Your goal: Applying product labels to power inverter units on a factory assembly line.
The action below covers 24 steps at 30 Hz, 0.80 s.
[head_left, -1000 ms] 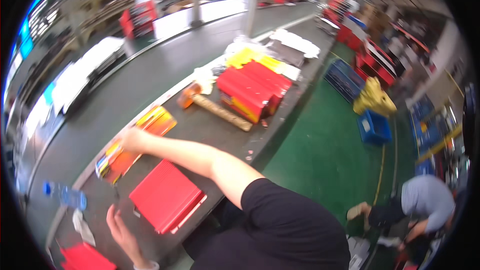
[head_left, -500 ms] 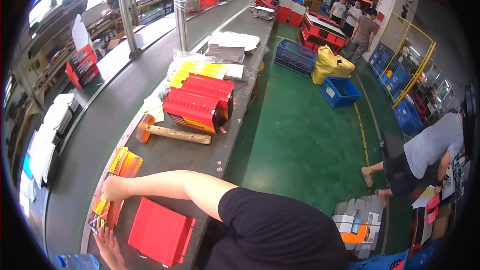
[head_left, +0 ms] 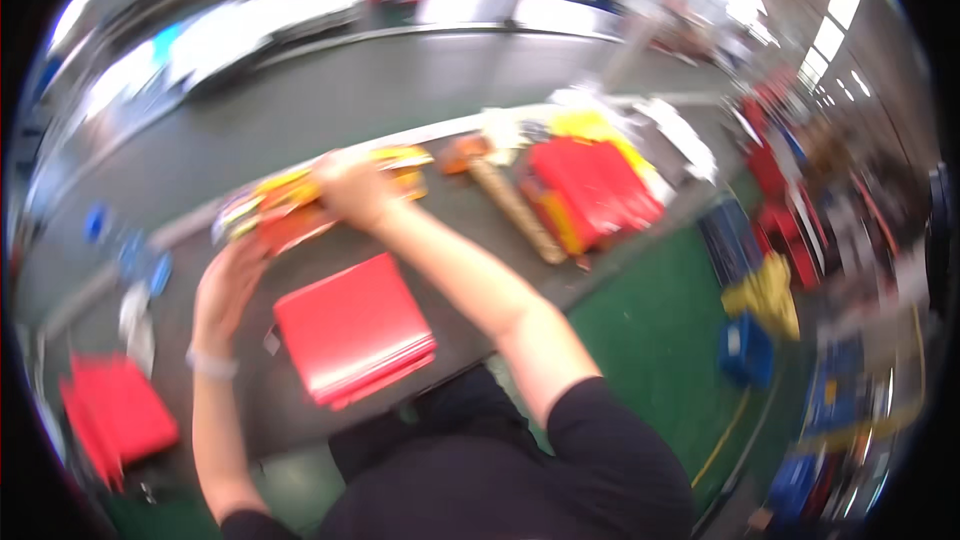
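Note:
On the bench, beside its far rail, lies a long orange-and-yellow printed panel (head_left: 290,202); motion blur hides whether it is one piece or several. My right hand (head_left: 350,185) is closed over its upper part. At the panel's left end my left hand (head_left: 232,285) has its fingers stretched out toward it; whether they touch cannot be made out. Between my forearms sits a red ribbed metal case (head_left: 355,330), with neither hand on it.
To the right are a wooden-handled mallet (head_left: 515,210) and a stack of red cases (head_left: 590,190). More red pieces (head_left: 118,410) lie at the left, near a clear plastic bottle (head_left: 145,262). A grey belt (head_left: 400,75) runs behind; blue crates (head_left: 746,350) stand on the green floor.
My view has swung left, bringing the left forearm and the red pieces at left into sight. My right hand stays on the panel; my left remains by its end.

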Each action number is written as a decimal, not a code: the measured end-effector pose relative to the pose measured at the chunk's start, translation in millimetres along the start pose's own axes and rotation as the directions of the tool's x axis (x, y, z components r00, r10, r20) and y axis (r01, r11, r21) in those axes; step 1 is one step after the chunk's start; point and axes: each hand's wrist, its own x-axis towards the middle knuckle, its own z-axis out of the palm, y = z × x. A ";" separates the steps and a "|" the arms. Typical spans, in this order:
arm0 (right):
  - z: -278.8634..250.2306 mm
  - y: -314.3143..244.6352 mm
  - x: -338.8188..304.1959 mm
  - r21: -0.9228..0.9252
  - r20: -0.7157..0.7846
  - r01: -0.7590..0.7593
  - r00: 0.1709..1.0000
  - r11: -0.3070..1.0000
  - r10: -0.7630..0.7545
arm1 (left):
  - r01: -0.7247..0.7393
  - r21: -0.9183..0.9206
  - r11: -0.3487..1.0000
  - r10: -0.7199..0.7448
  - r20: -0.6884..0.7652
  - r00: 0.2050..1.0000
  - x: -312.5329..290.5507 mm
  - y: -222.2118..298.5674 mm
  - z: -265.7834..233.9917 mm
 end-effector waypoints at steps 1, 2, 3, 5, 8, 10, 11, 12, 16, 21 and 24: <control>-4.2 4.0 -2.1 0.045 0.012 -0.039 0.999 0.998 0.039 | -0.047 -0.020 0.999 0.047 0.036 0.998 1.6 -0.3 6.9; -9.8 9.4 -3.1 0.032 -0.138 0.048 0.989 0.998 -0.044 | -0.010 -0.021 1.000 0.010 0.009 1.000 -1.1 4.6 15.2; -8.5 11.0 -3.5 0.051 -0.213 0.082 0.975 0.995 -0.070 | -0.019 -0.020 1.000 0.019 0.021 1.000 -4.6 5.5 16.2; -18.1 0.3 -4.2 0.079 -0.187 0.076 0.981 0.994 -0.060 | -0.004 -0.061 0.998 0.003 -0.023 1.000 -13.0 8.6 20.2; -11.7 -12.5 -2.4 0.091 -0.222 0.146 0.967 0.985 -0.123 | -0.016 -0.142 0.990 0.006 -0.073 0.997 -25.9 8.3 12.4; -16.5 -17.2 -3.6 0.098 -0.247 0.165 0.960 0.981 -0.136 | -0.029 -0.140 0.990 0.010 -0.137 0.991 -30.3 8.4 14.2; -16.8 -17.3 -4.7 0.087 -0.241 0.164 0.961 0.983 -0.139 | -0.032 -0.134 0.991 0.008 -0.178 0.984 -31.9 9.0 14.5; -18.8 -16.1 -6.5 0.071 -0.234 0.159 0.962 0.985 -0.138 | -0.040 -0.148 0.988 0.018 -0.144 0.989 -32.8 9.7 15.6; -21.8 -14.0 -10.9 0.067 -0.190 0.132 0.975 0.989 -0.117 | -0.076 -0.113 0.991 0.057 -0.164 0.985 -38.0 10.4 21.5; -20.4 -14.2 -11.4 0.045 -0.232 0.163 0.961 0.986 -0.148 | -0.104 -0.063 0.993 0.093 -0.157 0.983 -38.0 9.6 18.5; -19.1 -14.1 -13.5 0.091 -0.185 0.120 0.977 0.989 -0.101 | -0.097 -0.037 0.995 0.091 -0.148 0.985 -37.3 9.8 16.6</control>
